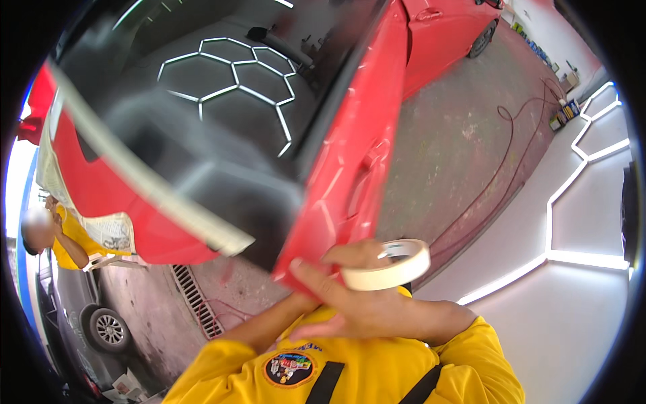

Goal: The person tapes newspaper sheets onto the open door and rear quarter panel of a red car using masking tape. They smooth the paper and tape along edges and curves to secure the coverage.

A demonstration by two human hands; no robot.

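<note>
My right hand (360,311) reaches across my body with fingers apart, its index fingertip at the lower corner of the red car door (363,151). My left forearm crosses beneath it, so most of that hand is hidden. What shows of my left hand (353,254) appears bent around a roll of cream masking tape (397,269), held on its side beside the door. Along the edge of the dark window glass (235,182) runs a long pale strip of masking tape (151,178), its free-looking end near the door corner. Motion blurs the glass and strip.
At the left, a person in a yellow top (70,242) stands by newspaper (111,232) covering part of a red panel. A dark car (77,316) and a floor drain grate (195,299) lie beyond. A red hose (494,182) curves over the floor at the right.
</note>
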